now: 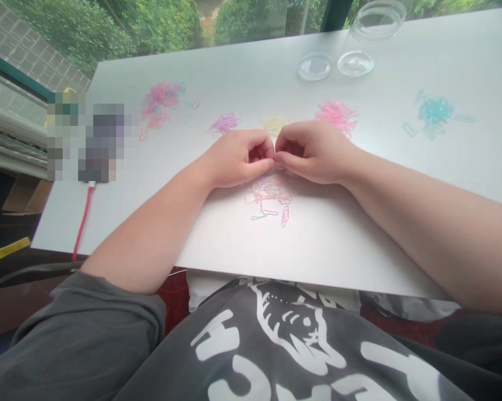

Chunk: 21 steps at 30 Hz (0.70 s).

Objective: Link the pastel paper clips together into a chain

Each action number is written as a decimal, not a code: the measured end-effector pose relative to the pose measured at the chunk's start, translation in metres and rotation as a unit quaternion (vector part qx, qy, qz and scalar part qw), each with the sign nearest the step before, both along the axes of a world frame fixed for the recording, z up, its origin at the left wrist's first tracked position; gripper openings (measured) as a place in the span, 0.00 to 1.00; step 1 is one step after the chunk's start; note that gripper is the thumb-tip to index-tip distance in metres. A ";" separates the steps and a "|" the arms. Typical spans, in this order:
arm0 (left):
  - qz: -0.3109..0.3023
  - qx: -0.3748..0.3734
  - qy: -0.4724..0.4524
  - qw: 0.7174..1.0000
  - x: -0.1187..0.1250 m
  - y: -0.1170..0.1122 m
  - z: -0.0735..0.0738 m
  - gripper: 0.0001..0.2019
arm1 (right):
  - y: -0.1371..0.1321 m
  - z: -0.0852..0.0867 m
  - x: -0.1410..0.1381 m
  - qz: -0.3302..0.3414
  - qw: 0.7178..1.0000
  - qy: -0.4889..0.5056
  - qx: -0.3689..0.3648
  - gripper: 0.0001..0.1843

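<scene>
My left hand (242,157) and my right hand (313,151) meet above the table, thumbs and fingertips pinched together and touching. Whatever is between the fingertips is too small to make out. Just below them lies a pile of pale pink and whitish paper clips (271,190), with a few loose pink and blue ones at its near edge. Behind the hands are a yellow pile of clips (273,125), partly covered by my fingers, and a bright pink pile (336,115) beyond my right wrist. A small purple pile (224,123) sits beyond my left hand.
A mixed pink and blue heap of clips (162,100) lies at the back left, a teal pile (437,114) at the right. A clear jar (378,22) and a round clear lid (315,67) stand near the window. A red cable (82,220) leads to a blurred dark object (102,145).
</scene>
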<state>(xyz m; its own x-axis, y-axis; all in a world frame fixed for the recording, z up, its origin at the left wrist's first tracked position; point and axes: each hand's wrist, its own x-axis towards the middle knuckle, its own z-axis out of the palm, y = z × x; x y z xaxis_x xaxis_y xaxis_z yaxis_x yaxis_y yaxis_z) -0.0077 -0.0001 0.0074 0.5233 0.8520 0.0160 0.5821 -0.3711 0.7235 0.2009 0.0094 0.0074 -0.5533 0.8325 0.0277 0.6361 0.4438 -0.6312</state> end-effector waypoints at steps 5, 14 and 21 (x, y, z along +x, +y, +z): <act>0.001 -0.002 0.002 1.000 -0.001 0.000 -0.001 0.06 | 0.000 0.000 0.000 0.000 1.000 -0.001 -0.005 0.08; 0.001 -0.003 -0.004 1.000 0.000 0.000 -0.001 0.07 | -0.002 0.005 0.000 -0.004 1.000 -0.023 -0.017 0.07; 0.003 -0.007 -0.006 1.000 0.000 0.000 0.000 0.07 | -0.002 0.005 -0.001 -0.004 0.999 -0.032 -0.012 0.08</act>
<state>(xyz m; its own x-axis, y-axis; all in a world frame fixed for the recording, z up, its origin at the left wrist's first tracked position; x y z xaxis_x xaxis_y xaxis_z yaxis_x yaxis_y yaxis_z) -0.0075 -0.0004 0.0078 0.5178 0.8554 0.0111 0.5753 -0.3578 0.7355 0.1995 0.0073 0.0121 -0.5466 0.8370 -0.0268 0.6788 0.4241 -0.5995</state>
